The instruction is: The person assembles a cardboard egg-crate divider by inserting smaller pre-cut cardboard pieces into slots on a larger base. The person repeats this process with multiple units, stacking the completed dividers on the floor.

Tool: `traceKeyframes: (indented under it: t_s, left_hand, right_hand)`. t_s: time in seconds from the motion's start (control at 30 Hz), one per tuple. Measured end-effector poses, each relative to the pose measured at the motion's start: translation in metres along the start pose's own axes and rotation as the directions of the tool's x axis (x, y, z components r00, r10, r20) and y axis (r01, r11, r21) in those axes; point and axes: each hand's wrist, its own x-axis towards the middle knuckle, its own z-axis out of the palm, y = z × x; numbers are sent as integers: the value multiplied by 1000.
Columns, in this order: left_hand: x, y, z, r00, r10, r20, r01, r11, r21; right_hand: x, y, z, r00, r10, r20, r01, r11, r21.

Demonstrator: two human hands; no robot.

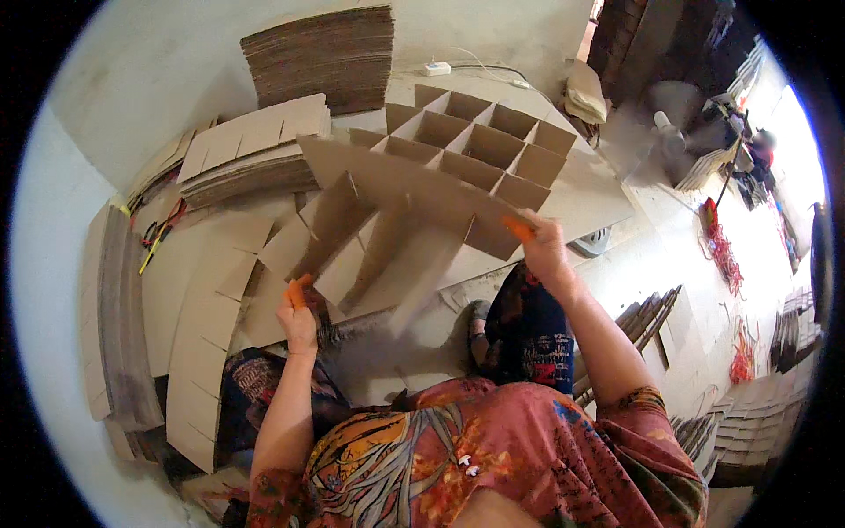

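Over the worktable I hold a partly joined cardboard divider (pixel 414 195), tilted, with several cross strips slotted into a long strip. My left hand (pixel 299 319), with orange covers on its fingertips, is closed at the near left end of a cross strip. At the long strip's right end, my right hand (pixel 544 251), also with orange fingertip covers, pinches the board. Some hanging strips are smeared by motion. Just behind lies an assembled cardboard divider grid (pixel 493 145) with open square cells, partly hidden by the piece I hold.
Stacks of slotted cardboard strips (pixel 255 132) stand at the back left, with a taller cardboard stack (pixel 321 57) against the wall. More strips (pixel 207 352) lie at my left, near yellow-handled scissors or pliers (pixel 157 242). Red twine (pixel 722 251) and a power strip (pixel 436 68) are also there.
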Motion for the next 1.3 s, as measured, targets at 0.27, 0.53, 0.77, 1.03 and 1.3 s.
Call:
traceKeyframes:
  t_s: [0.27, 0.53, 0.77, 1.03, 1.3]
  left_hand:
    - [-4, 9, -3, 997, 80, -4, -80, 996, 37]
    - [0, 3, -11, 990, -75, -116, 69, 996, -55]
    - [10, -22, -24, 978, -150, -144, 132, 983, -129]
    - [11, -10, -18, 930, -155, -333, 195, 976, 91]
    - [-4, -4, -3, 909, 280, 309, -412, 491, 768]
  right_hand:
    - [-19, 17, 13, 984, 138, 110, -135, 990, -32]
    - [-51, 30, 13, 951, 305, 56, -309, 949, 62]
    - [-54, 63, 41, 976, 199, -83, -195, 979, 62]
    - [-50, 55, 38, 986, 161, -45, -160, 987, 21]
    - [-57, 72, 44, 963, 202, -179, -161, 962, 222]
